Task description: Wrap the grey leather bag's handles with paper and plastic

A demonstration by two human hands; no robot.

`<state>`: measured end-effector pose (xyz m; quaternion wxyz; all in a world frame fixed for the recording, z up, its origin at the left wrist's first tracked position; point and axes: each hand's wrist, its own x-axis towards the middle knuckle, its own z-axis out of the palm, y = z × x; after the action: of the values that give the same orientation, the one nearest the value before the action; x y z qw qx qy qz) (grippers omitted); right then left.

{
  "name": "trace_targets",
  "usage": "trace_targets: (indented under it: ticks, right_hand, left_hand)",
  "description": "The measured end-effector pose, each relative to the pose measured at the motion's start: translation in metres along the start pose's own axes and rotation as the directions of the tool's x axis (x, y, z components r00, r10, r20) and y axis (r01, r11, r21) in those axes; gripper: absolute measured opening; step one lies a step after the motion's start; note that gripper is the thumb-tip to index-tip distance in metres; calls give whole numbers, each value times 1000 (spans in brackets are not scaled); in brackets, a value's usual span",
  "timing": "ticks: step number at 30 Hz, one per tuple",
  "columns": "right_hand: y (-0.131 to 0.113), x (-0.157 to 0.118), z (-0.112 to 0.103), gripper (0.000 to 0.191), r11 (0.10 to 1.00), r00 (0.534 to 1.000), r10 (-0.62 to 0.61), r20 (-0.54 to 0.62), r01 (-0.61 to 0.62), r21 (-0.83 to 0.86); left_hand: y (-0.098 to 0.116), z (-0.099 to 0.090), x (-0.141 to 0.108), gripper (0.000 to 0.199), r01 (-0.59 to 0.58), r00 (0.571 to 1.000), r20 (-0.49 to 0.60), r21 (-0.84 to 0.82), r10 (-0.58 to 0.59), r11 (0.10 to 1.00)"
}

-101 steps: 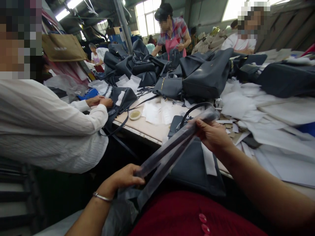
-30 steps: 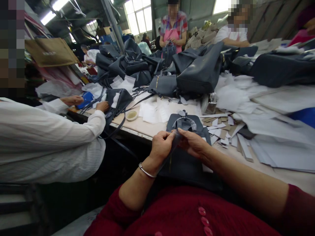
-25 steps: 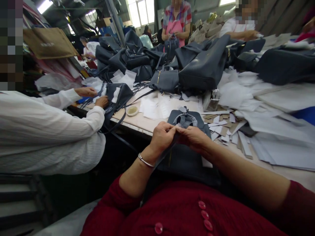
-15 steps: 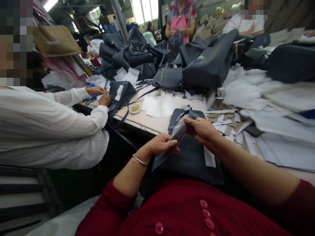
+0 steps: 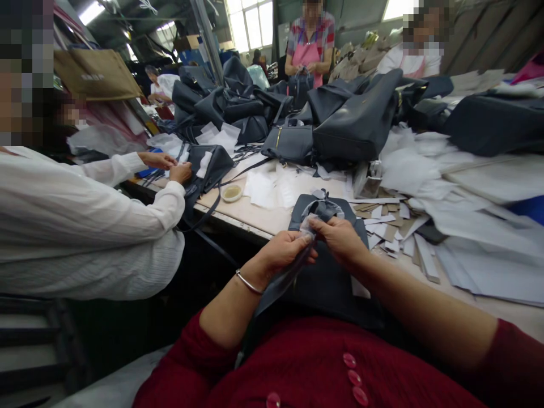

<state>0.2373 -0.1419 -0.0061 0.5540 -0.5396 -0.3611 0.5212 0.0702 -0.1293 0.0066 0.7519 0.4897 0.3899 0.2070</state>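
A dark navy bag (image 5: pixel 325 286) lies on my lap and against the table edge in front of me. Its strap handle (image 5: pixel 326 211) loops up at the top, with thin whitish wrapping around part of it. My left hand (image 5: pixel 285 253) is closed on a translucent wrapping sheet (image 5: pixel 278 286), whose loose end hangs down to the left over the bag. Close beside it, my right hand (image 5: pixel 340 238) pinches the same sheet near the handle; whether its fingers also grip the strap is hidden. A white slip (image 5: pixel 360 287) shows at the bag's right side.
At left a co-worker in a white top (image 5: pixel 102 221) handles another navy bag (image 5: pixel 212 164). A small dish (image 5: pixel 232 193) and white sheets (image 5: pixel 261 190) lie on the table. Navy bags (image 5: pixel 355 122) are piled behind; paper strips (image 5: pixel 389 229) and stacked sheets (image 5: pixel 488 266) lie right.
My hands have come closer together, the right one moving down and left. The sheet near the handle is now bunched between my fingers, and more of the strap loop shows.
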Motion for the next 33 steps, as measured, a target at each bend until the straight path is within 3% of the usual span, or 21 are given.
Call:
trace_targets:
  ticks: [2, 4, 8, 11, 13, 15, 18, 22, 26, 29, 33]
  right_hand:
    - [2, -4, 3, 36, 997, 1000, -7, -3, 7, -80]
    - [2, -6, 4, 35, 994, 1000, 7, -8, -8, -110]
    - [-2, -11, 0, 36, 990, 989, 80, 124, -93, 106]
    - [3, -25, 4, 40, 937, 928, 171, 331, -257, 238]
    - [11, -38, 12, 44, 910, 862, 230, 452, -355, 213]
    - [18, -49, 22, 44, 902, 826, 263, 499, -394, 176]
    - [20, -51, 30, 40, 910, 856, 253, 452, -369, 188]
    - [-1, -31, 17, 31, 936, 946, 191, 262, -256, 241]
    - [-22, -8, -1, 23, 959, 988, 112, 103, -135, 250]
    - [-23, -2, -1, 27, 977, 994, 37, 102, -57, 206]
    - [-16, -9, 11, 33, 992, 995, 29, 100, -41, 123]
  left_hand:
    - [-3, 4, 6, 44, 37, 995, -87, -27, -39, 999]
    - [-6, 7, 10, 40, 43, 994, -96, -89, -51, 995]
    - [-6, 8, 11, 37, -66, 994, -97, -167, 50, 984]
    - [6, 8, 13, 33, -127, 986, -131, -213, 100, 969]
    - [19, 10, 16, 27, -134, 985, -139, -236, 103, 962]
    - [32, 14, 20, 23, -145, 984, -142, -252, 112, 957]
    - [42, 14, 24, 27, -187, 980, -112, -204, 167, 961]
    - [27, -8, 13, 53, -190, 977, 76, -114, 200, 975]
    - [0, -30, -8, 63, -11, 957, 291, 47, -3, 999]
    - [-8, -30, -14, 55, 66, 970, 221, 157, -100, 985]
    - [-9, -14, -4, 51, 2, 997, 77, 89, -9, 996]
